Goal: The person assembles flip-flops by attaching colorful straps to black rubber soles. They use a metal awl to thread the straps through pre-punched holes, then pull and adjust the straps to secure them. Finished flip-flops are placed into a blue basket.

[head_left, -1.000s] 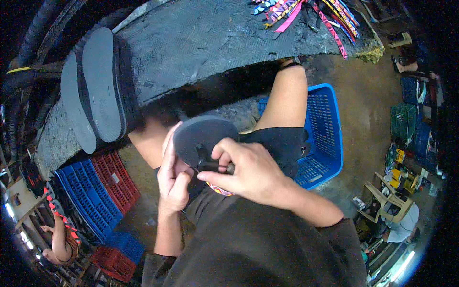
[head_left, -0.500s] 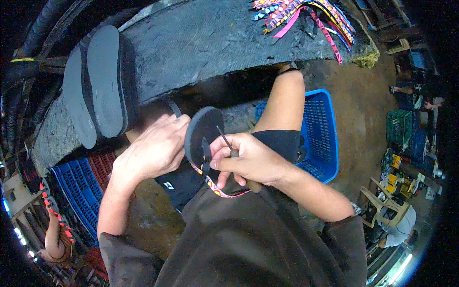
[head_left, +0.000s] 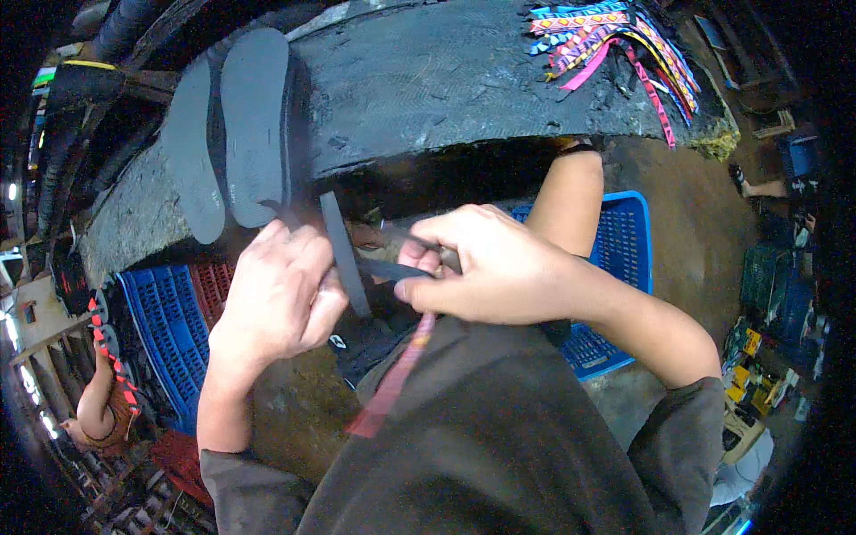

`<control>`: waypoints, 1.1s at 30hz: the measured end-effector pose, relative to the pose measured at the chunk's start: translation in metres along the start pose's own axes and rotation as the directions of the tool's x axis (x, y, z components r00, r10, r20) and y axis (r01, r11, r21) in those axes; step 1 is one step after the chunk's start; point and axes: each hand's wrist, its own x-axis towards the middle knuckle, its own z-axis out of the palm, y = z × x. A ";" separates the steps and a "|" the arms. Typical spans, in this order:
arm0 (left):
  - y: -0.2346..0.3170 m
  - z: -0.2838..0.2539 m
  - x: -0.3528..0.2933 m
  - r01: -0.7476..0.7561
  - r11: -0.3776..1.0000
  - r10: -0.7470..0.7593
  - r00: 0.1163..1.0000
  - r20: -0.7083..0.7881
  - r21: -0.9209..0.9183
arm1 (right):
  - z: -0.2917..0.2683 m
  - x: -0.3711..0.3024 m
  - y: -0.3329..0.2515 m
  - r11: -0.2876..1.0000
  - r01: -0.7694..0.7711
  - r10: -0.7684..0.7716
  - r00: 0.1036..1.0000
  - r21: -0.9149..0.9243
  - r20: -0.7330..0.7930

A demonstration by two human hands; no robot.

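Note:
A grey flip-flop sole (head_left: 344, 254) stands nearly edge-on between my hands. My left hand (head_left: 283, 290) is closed beside it, and a blurred dark strap end (head_left: 278, 212) sticks out past its knuckles. On the other side, my right hand (head_left: 499, 263) closes around the dark handle of an awl (head_left: 448, 257). Its thumb and fingers also pinch a dark strap (head_left: 392, 269) that stretches toward the sole. Below that hand hangs a patterned reddish strap (head_left: 392, 379), smeared by motion, in front of my shirt. Exactly how the strap meets the sole cannot be made out.
Stacked grey soles (head_left: 254, 134) lie at the left of the dark workbench (head_left: 401, 98). A bundle of colourful straps (head_left: 615, 53) sits at its far right. A blue crate (head_left: 624, 241) stands by my right leg, and blue baskets (head_left: 165, 339) are at left. Another person (head_left: 98, 401) is far left.
The sole has turned from showing its face to edge-on. My right hand has moved up and right, drawing a dark strap taut. The patterned strap now swings down left.

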 end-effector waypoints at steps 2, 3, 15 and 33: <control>0.004 -0.008 -0.007 -0.041 0.997 0.041 0.999 -0.005 -0.064 | 0.000 -0.012 -0.006 0.901 0.244 -0.298 0.949 -0.358 -0.103; 0.006 -0.009 -0.010 -0.062 0.991 0.062 0.998 0.000 -0.115 | 0.001 -0.018 -0.007 0.790 0.268 -0.374 0.923 -0.552 -0.086; -0.043 0.128 -0.017 -0.044 0.408 -0.191 0.973 -0.132 -0.912 | -0.022 -0.005 0.044 0.979 0.195 -0.195 0.981 -0.067 0.013; -0.019 0.178 0.008 -0.132 -0.538 -0.459 0.874 0.158 -0.832 | -0.007 0.025 0.035 0.853 -0.232 0.284 0.958 0.468 -0.042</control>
